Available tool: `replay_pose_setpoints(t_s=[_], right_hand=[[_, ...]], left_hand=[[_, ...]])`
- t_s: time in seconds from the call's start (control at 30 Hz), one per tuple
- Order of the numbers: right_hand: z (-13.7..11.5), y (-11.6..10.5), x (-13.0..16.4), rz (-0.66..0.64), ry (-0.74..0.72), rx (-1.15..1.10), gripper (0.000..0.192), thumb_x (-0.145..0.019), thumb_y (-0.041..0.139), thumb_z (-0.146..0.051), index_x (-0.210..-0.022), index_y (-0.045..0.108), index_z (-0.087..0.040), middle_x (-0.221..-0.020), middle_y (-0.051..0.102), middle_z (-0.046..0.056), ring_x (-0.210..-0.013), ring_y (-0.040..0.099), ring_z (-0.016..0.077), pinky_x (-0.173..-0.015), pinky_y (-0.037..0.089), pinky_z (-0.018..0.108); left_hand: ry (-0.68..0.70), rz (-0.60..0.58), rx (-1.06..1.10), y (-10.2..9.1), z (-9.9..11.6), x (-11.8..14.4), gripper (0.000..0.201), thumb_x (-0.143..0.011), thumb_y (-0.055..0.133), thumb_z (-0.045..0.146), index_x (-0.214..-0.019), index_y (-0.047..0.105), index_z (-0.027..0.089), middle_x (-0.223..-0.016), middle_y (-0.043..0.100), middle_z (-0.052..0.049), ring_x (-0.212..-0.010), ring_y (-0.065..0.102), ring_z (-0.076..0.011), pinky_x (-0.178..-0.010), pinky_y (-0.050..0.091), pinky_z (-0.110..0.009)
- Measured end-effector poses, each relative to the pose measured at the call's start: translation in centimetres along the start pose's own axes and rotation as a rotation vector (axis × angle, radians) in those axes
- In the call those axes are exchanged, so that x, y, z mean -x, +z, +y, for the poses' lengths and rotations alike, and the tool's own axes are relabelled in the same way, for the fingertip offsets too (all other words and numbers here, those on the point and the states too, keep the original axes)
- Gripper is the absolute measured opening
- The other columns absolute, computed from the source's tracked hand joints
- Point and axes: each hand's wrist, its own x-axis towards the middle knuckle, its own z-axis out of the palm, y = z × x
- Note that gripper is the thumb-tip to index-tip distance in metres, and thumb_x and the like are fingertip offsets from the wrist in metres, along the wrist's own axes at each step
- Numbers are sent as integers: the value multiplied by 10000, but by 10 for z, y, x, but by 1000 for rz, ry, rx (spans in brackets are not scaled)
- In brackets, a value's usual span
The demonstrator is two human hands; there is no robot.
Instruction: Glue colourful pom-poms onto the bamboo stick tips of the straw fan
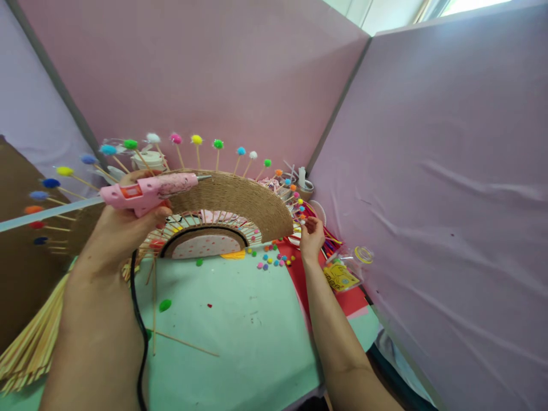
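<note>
A pink hot glue gun with a glue stick jutting from its back is gripped in my left hand. The nozzle points right, in front of an arched fan wound with brown twine on thin wooden sticks. Fingers of the same hand also reach the fan's left part. Coloured pom-poms cap the stick ends around the outer edge. At the fan's right end, my right hand pinches a small white pom-pom by a stick tip. A dotted pink half-circle forms the fan's centre.
Loose small pom-poms lie on the green table cover, near red paper. A clear pack with a yellow label lies at right. Wooden sticks are bundled at lower left. A black cord hangs beside my left arm.
</note>
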Motion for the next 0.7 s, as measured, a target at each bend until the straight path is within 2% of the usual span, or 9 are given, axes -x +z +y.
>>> replay_pose_setpoints(t_s=[0.23, 0.5, 0.7], right_hand=[[1, 2, -2, 11, -5, 2, 221, -768, 606, -247, -978, 587, -180, -965, 713, 97, -889, 674, 199, -876, 527, 374], [0, 2, -1, -8, -22, 20, 217, -778, 593, -255, -983, 590, -183, -974, 708, 94, -889, 668, 197, -869, 530, 370], [-2, 1, 0, -4, -39, -8, 218, -778, 572, -235, -987, 598, -180, -979, 708, 88, -897, 668, 193, -887, 523, 370]], left_hand=[[-6, 18, 9, 0, -4, -1, 700, -586, 774, 201, -1238, 522, 245, -848, 575, 15, -683, 519, -109, -555, 450, -212], [-3, -5, 9, -1, -4, 0, 556, -600, 790, 234, -1106, 562, 218, -847, 563, 18, -677, 507, -99, -555, 441, -202], [-20, 0, 7, 1, 0, 1, 541, -602, 780, 235, -1096, 559, 214, -834, 560, 20, -677, 507, -101, -553, 431, -200]])
